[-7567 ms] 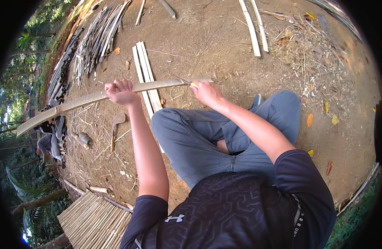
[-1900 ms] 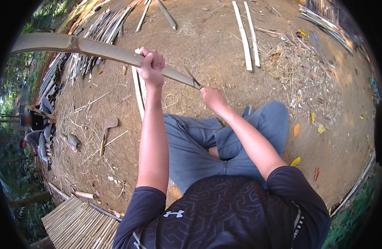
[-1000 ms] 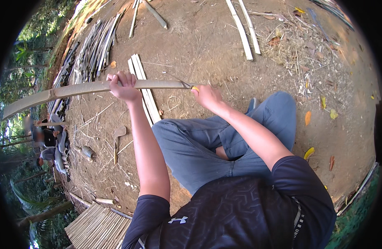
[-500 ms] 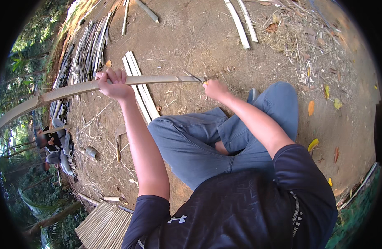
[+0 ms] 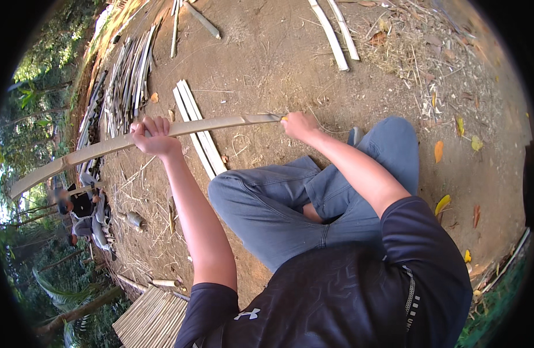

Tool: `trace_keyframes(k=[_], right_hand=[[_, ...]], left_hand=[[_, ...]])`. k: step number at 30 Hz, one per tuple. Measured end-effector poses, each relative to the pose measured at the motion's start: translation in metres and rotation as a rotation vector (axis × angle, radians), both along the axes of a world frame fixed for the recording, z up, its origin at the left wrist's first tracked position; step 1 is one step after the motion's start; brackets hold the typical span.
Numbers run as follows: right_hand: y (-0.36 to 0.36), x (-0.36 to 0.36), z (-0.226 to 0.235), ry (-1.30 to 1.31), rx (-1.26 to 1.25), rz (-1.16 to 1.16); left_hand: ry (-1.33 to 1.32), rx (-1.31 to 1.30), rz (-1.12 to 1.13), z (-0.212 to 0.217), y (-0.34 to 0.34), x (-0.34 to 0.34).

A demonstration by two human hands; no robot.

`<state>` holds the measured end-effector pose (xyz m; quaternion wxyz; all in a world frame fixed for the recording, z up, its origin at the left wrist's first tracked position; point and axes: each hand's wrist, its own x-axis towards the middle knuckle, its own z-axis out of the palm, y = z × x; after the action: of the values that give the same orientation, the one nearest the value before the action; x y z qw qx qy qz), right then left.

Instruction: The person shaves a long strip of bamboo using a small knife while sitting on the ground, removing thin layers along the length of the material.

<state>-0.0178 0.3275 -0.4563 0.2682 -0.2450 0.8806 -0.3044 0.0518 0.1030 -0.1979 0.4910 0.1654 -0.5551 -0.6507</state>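
Observation:
My left hand (image 5: 155, 137) is wrapped round a long, flat bamboo strip (image 5: 214, 124), which reaches out to the far left and looks curved in this wide view. At the strip's right end my right hand (image 5: 300, 126) is closed on a knife (image 5: 285, 118). A bit of yellow handle shows at its fingers. The thin blade lies almost in line with the strip's end, and its exact contact is too small to make out. Both forearms stretch forward over my crossed legs (image 5: 278, 203) in grey trousers.
Pale split strips (image 5: 194, 127) lie on the dirt ahead of my knee, with two more strips (image 5: 334, 37) farther off. A pile of thin poles (image 5: 128, 78) is at the far left. Another person (image 5: 87, 211) sits beyond. A slatted bamboo panel (image 5: 151, 318) stands at lower left.
My left hand has moved slightly left and down, and the strip has tilted a little. The knife blade has turned from slanting across the strip to lying nearly along it.

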Motion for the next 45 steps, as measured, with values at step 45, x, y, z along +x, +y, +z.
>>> trace_keyframes(k=[45], right_hand=[[0.006, 0.037, 0.085, -0.084, -0.087, -0.078]], left_hand=[[0.173, -0.035, -0.319, -0.006, 0.018, 0.021]])
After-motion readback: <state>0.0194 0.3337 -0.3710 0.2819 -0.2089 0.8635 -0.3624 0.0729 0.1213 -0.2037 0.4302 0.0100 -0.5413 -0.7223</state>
